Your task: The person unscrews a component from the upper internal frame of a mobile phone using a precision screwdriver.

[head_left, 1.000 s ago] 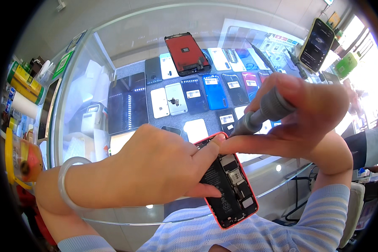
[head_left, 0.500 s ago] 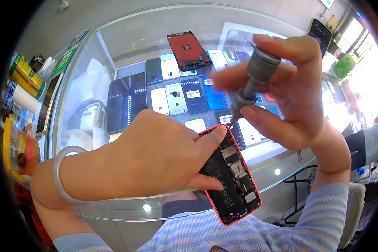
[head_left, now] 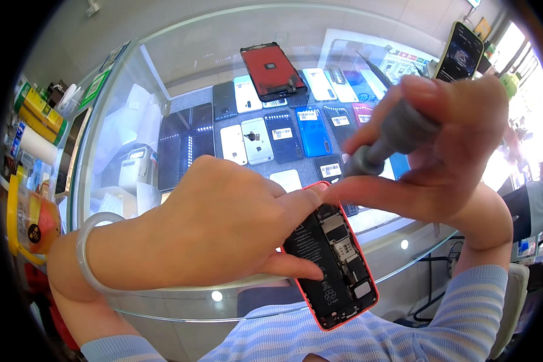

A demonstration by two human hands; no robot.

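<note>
My left hand (head_left: pixel 241 220) is closed on an opened phone (head_left: pixel 339 268) with a red frame, its fingertips at the top end and its thumb lying across the black battery (head_left: pixel 312 256). The bare circuit board and metal parts show along the phone's right side. A grey screwdriver (head_left: pixel 404 130) is gripped in my right hand (head_left: pixel 452 145), tilted over the phone's top edge. Its tip is hidden behind my right thumb, so I cannot tell whether it touches the phone. My right hand is blurred.
A glass display counter (head_left: pixel 157 84) with several phones stands under my hands. On its top lies a red-backed screen assembly (head_left: pixel 273 71). A lit phone (head_left: pixel 460 53) stands at the far right. A yellow-handled container (head_left: pixel 33 220) and bottles (head_left: pixel 39 114) crowd the left.
My right hand has swung right and tilted the screwdriver further over. The phone has shifted slightly down, with my left hand keeping its hold.
</note>
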